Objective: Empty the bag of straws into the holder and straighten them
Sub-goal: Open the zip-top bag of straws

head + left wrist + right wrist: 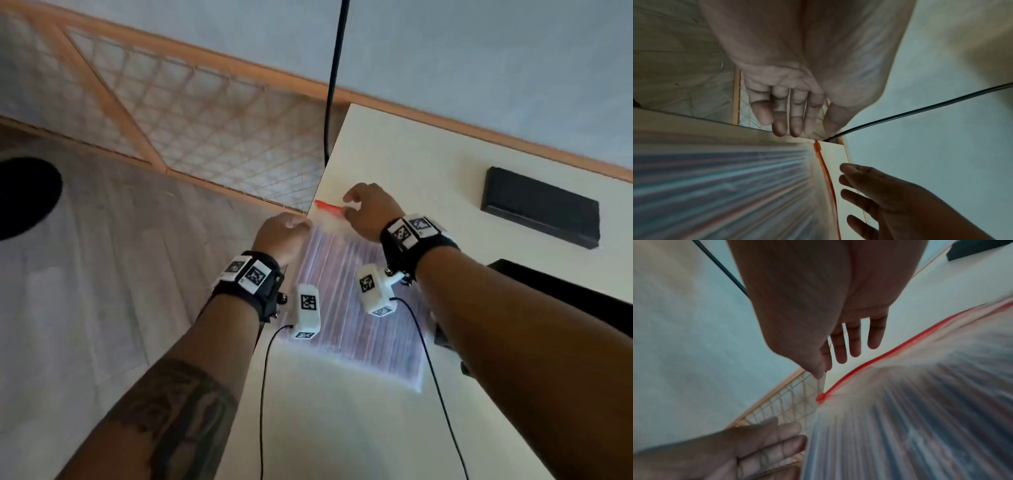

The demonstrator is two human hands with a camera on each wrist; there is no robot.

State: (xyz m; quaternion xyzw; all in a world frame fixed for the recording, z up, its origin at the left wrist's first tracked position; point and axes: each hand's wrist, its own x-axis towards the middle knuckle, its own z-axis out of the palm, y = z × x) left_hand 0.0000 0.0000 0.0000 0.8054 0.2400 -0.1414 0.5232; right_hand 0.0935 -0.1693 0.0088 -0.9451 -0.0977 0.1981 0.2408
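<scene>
Both my forearms reach over the table; between my hands lies the bag of straws, flat. Left hand and right hand hover by its red zip strip, fingers loose, gripping nothing.

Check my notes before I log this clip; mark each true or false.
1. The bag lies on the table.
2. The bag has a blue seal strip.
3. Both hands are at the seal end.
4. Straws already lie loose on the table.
1. True: the bag of straws lies flat on the table.
2. False: the seal strip is red.
3. True: left hand and right hand are both there.
4. False: every visible straw is inside the bag.
</scene>
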